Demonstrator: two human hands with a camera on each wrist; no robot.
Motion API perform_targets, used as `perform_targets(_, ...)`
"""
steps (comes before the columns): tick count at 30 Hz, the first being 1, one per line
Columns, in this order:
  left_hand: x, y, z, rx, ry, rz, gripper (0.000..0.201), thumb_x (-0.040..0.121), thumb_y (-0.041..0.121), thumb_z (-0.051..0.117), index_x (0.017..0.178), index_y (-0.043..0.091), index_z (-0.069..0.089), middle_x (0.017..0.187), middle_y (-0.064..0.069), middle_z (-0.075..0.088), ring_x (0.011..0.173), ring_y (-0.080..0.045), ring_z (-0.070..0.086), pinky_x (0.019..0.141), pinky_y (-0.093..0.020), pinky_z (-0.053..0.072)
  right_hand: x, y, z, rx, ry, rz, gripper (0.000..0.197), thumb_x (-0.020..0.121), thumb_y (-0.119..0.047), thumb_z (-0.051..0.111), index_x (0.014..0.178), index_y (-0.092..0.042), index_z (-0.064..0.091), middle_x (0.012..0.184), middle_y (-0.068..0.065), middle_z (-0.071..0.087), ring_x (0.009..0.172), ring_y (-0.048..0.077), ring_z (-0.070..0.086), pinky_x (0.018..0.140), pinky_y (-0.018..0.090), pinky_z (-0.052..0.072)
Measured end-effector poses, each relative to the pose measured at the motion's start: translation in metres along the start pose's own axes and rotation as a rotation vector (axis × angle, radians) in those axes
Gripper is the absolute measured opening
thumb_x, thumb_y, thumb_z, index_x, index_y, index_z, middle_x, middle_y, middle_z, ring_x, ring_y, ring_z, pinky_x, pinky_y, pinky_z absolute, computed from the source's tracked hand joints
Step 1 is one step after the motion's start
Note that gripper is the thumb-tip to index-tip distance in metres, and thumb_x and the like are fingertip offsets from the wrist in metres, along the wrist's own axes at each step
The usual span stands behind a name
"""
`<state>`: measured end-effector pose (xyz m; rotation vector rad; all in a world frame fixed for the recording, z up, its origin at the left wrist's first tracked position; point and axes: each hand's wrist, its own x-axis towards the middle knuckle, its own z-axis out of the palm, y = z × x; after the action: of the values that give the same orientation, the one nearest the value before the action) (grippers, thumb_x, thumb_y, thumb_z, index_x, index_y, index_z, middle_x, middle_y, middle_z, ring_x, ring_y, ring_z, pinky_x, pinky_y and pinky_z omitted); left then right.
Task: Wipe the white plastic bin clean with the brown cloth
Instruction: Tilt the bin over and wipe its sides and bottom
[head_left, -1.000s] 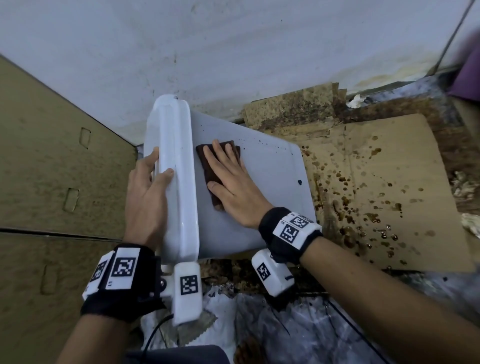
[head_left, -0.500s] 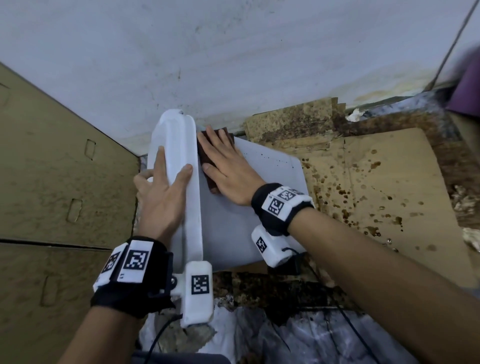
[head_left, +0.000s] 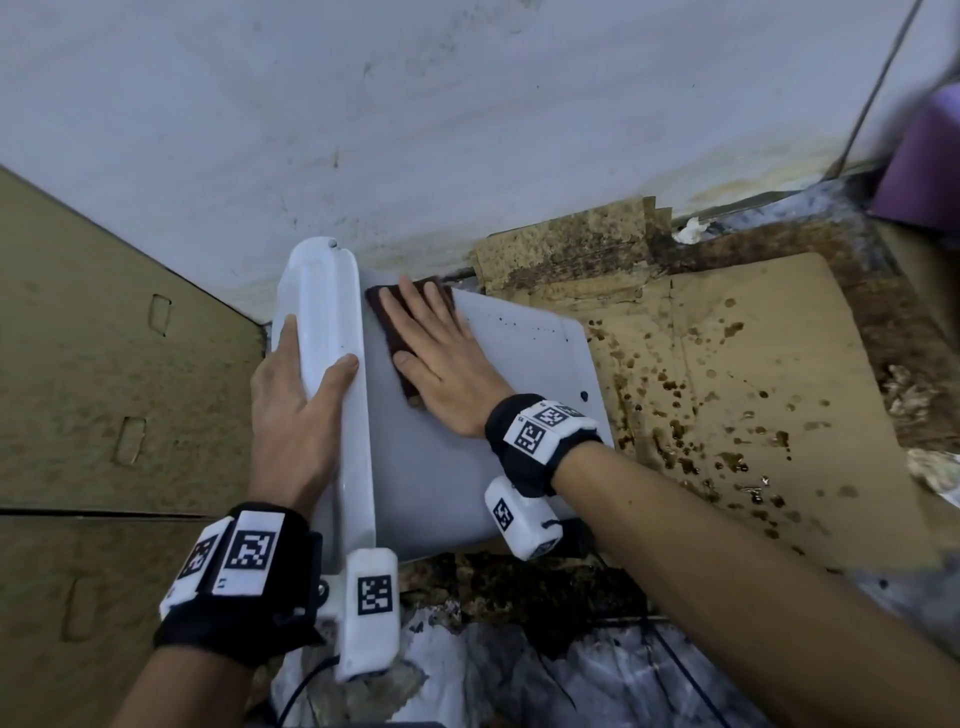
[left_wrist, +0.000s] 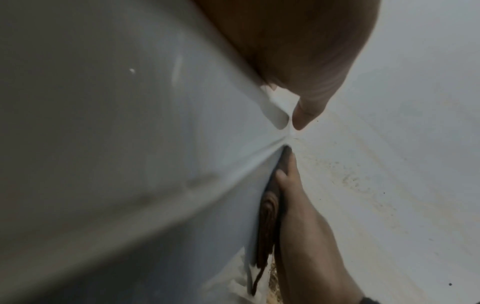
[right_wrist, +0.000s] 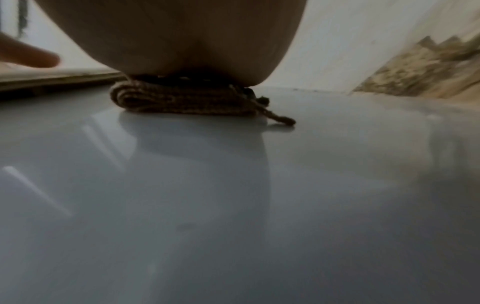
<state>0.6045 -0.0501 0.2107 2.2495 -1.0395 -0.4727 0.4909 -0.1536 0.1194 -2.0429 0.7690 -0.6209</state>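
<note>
**Cloth back at the far edge of the bin, dark specks still to the right**

The white plastic bin (head_left: 467, 467) lies on its side on stained brown cardboard sheets (head_left: 753, 389), its rim toward the left and its far end against the pale wall (head_left: 467, 130). The right hand (head_left: 441, 358) lies flat with fingers straight, pressing the folded brown cloth (head_left: 387, 322) onto the broad upturned side, close beside the rim. Compared with a second ago, cloth and hand sit farther away, up at the bin's far edge, so a stroke along the rim strip has probably been covered. The left hand (head_left: 296, 410) steadies the rim, thumb over its top; the other fingers reach over the left side, and whether they curl there cannot be told. Small dark specks (head_left: 524, 325) and one larger spot (head_left: 584, 396) remain on the right part, so wiping looks unfinished.
</note>
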Motion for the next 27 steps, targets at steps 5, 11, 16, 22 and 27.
perform_targets(5, -0.002, 0.0, 0.001, -0.016, 0.0, 0.005, 0.077, 0.086, 0.056, 0.046, 0.158, 0.039, 0.026, 0.158, -0.003, 0.032, 0.147, -0.016, 0.027, 0.122, -0.044, 0.021, -0.009, 0.057, -0.013, 0.029, 0.011, 0.297, 0.059, 0.103, -0.028, 0.027, 0.152, -0.029, -0.006, 0.16, -0.002, -0.016, 0.146, 0.018, -0.019, 0.119, 0.053, -0.002)
perform_targets(11, -0.006, 0.005, 0.003, -0.001, -0.002, 0.004, 0.081, 0.082, 0.06, 0.043, 0.158, 0.04, 0.024, 0.155, -0.003, 0.033, 0.146, -0.021, 0.029, 0.121, -0.049, 0.022, -0.002, 0.023, -0.015, 0.157, 0.021, 0.311, 0.062, 0.102, -0.024, 0.032, 0.152, -0.028, -0.003, 0.16, 0.0, -0.016, 0.146, 0.022, -0.021, 0.116, 0.051, -0.014)
perform_targets(16, -0.006, 0.008, 0.005, 0.013, -0.017, 0.006, 0.083, 0.08, 0.065, 0.041, 0.157, 0.041, 0.022, 0.158, -0.003, 0.03, 0.148, -0.025, 0.026, 0.12, -0.054, 0.023, 0.017, -0.029, -0.009, 0.132, 0.021, 0.076, 0.062, 0.1, -0.022, 0.035, 0.153, -0.027, 0.003, 0.162, -0.001, -0.009, 0.147, 0.02, -0.018, 0.114, 0.044, -0.015)
perform_targets(22, -0.004, 0.004, 0.003, 0.011, -0.012, -0.013, 0.082, 0.081, 0.063, 0.043, 0.157, 0.044, 0.021, 0.159, -0.004, 0.028, 0.147, -0.025, 0.027, 0.121, -0.053, 0.022, 0.003, 0.011, -0.003, 0.026, 0.066, 0.021, 0.058, 0.102, -0.03, 0.032, 0.153, -0.028, 0.003, 0.162, -0.004, -0.009, 0.148, 0.015, -0.015, 0.118, 0.042, -0.009)
perform_targets(27, -0.002, 0.001, 0.003, -0.02, -0.008, -0.025, 0.085, 0.076, 0.068, 0.043, 0.156, 0.046, 0.024, 0.157, -0.001, 0.029, 0.145, -0.023, 0.032, 0.12, -0.054, 0.025, -0.022, 0.078, -0.009, -0.051, 0.022, 0.243, 0.058, 0.1, -0.036, 0.023, 0.153, -0.025, 0.002, 0.161, -0.001, -0.015, 0.145, 0.019, -0.021, 0.119, 0.044, -0.008)
